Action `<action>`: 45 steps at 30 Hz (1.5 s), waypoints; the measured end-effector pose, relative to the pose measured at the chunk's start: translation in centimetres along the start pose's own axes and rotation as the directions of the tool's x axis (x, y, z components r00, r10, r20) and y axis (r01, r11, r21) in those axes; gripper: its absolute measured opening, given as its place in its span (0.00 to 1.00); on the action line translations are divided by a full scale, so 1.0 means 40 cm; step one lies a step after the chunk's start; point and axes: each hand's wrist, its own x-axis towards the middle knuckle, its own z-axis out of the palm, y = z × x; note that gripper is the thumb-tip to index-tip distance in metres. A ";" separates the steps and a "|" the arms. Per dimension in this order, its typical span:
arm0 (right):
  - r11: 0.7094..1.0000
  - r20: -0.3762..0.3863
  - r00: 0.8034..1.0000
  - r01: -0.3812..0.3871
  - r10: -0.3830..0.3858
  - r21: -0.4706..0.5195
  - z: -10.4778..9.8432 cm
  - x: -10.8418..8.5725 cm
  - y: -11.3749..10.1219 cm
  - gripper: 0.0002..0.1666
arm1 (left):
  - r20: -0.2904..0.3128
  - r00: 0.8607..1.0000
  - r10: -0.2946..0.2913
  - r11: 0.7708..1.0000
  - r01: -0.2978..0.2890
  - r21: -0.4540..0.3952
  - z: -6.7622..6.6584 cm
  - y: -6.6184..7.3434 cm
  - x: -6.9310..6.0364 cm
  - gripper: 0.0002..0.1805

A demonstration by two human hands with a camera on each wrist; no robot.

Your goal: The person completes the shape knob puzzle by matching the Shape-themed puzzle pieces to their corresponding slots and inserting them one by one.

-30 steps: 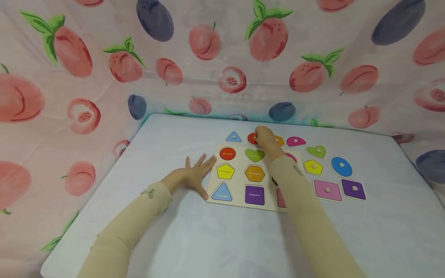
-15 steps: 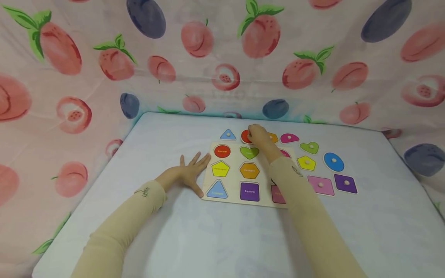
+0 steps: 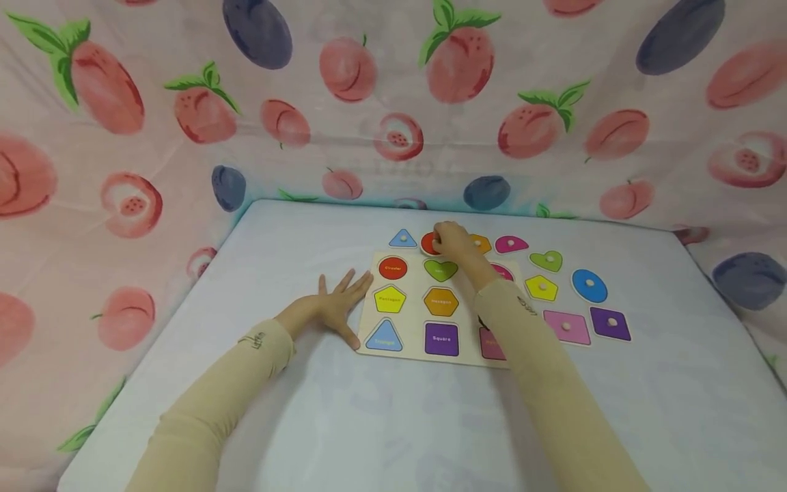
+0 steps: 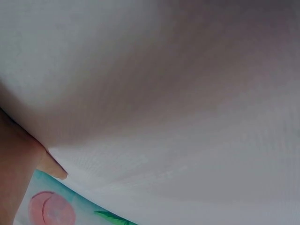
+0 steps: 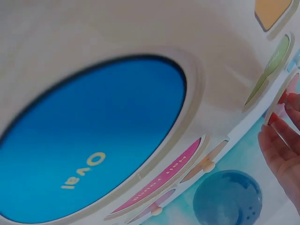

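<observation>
My right hand (image 3: 453, 240) pinches a red circular puzzle piece (image 3: 427, 244) behind the shape puzzle board (image 3: 415, 301). In the right wrist view, that hand (image 5: 283, 147) has its fingertips at the piece, which stands tilted. My left hand (image 3: 335, 309) lies with fingers spread at the board's left edge, its fingertips and thumb touching it. Printed on the board are a red circle recess (image 3: 393, 268), a green heart recess (image 3: 440, 270) and a yellow pentagon recess (image 3: 390, 299). My right forearm hides part of the board's right column. A blue oval recess (image 5: 103, 136) fills much of the right wrist view.
Knobbed pieces lie behind and right of the board: a light-blue triangle (image 3: 402, 239), orange hexagon (image 3: 481, 243), magenta half-round (image 3: 512, 244), green heart (image 3: 546, 260), yellow pentagon (image 3: 542, 288), blue oval (image 3: 589, 285), pink rectangle (image 3: 566, 327) and purple square (image 3: 611, 323). Fruit-print cloth (image 3: 277, 164) borders the table.
My right hand has shifted slightly left with the red circular piece, nearer the blue triangle. My left hand stays at the board's edge. The head view has shifted a little.
</observation>
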 end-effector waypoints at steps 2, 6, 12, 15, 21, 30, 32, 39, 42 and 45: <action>1.000 0.008 1.000 0.006 -0.006 0.007 -0.002 -0.002 -0.010 0.06 | -0.004 1.000 -0.004 1.000 0.004 0.004 0.001 -0.002 0.000 0.75; 1.000 0.005 1.000 0.022 -0.022 0.011 -0.002 -0.004 -0.025 0.06 | -0.007 1.000 -0.012 1.000 0.013 0.014 0.001 -0.005 0.001 0.75; 1.000 0.034 0.999 -0.001 0.000 0.030 0.016 -0.004 -0.030 0.07 | 0.004 1.000 -0.009 1.000 0.008 0.016 -0.001 -0.001 0.006 0.76; 0.999 0.026 1.000 -0.001 0.000 0.036 0.023 -0.008 -0.035 0.07 | 0.003 1.000 -0.003 1.000 0.003 0.005 0.000 -0.002 0.008 0.75; 0.999 0.009 0.999 0.038 -0.038 0.028 0.036 -0.011 -0.062 0.08 | 0.014 1.000 -0.013 1.000 0.013 0.009 0.004 -0.010 0.010 0.76; 0.998 0.016 0.999 0.048 -0.048 0.027 0.047 -0.029 -0.100 0.08 | 0.005 1.000 0.005 1.000 -0.005 0.030 0.003 -0.009 0.017 0.76; 0.998 0.028 0.998 0.053 -0.054 0.013 0.049 -0.032 -0.107 0.08 | 0.014 1.000 0.004 1.000 -0.005 0.030 0.003 -0.009 0.017 0.76; 0.996 0.040 0.995 0.089 -0.089 0.019 0.054 -0.030 -0.138 0.08 | 0.017 1.000 -0.001 1.000 0.001 0.030 0.001 -0.011 0.020 0.77; 0.995 0.042 0.994 0.100 -0.101 0.006 0.058 -0.026 -0.149 0.08 | 0.018 1.000 0.003 0.999 -0.004 0.033 0.000 -0.012 0.021 0.77; 0.994 0.060 0.993 0.105 -0.105 0.004 0.063 -0.023 -0.157 0.09 | 0.021 1.000 0.008 1.000 -0.009 0.028 0.001 -0.012 0.021 0.77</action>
